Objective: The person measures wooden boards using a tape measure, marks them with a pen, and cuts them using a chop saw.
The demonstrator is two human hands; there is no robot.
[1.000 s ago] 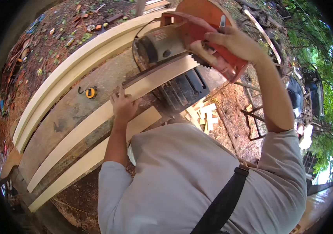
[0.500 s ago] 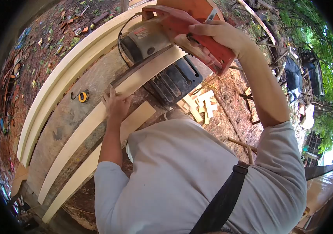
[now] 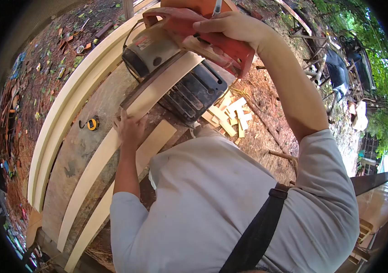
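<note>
My right hand (image 3: 237,29) is wrapped round the handle of a red cut-off saw (image 3: 182,25), whose grey and black motor (image 3: 151,50) sits on its left side. Under the saw head, a long pale wooden board (image 3: 162,86) lies across the black saw base (image 3: 198,93), against a dark fence. My left hand (image 3: 130,129) grips this board just short of the fence's near end. Its fingers curl over the far edge. The saw head hides the board's far end. Beside my left forearm lies another pale board (image 3: 157,136).
Two long curved boards (image 3: 50,141) run along the far side of the wooden worktable (image 3: 82,132). A yellow and black tape measure (image 3: 92,123) lies on it. Wood offcuts (image 3: 230,116) are piled on the ground right of the saw. Metal frames (image 3: 317,59) stand further right.
The whole view has shifted a little. Against its base, the saw head and my right hand appear slightly further left. My left hand keeps its grip on the board.
</note>
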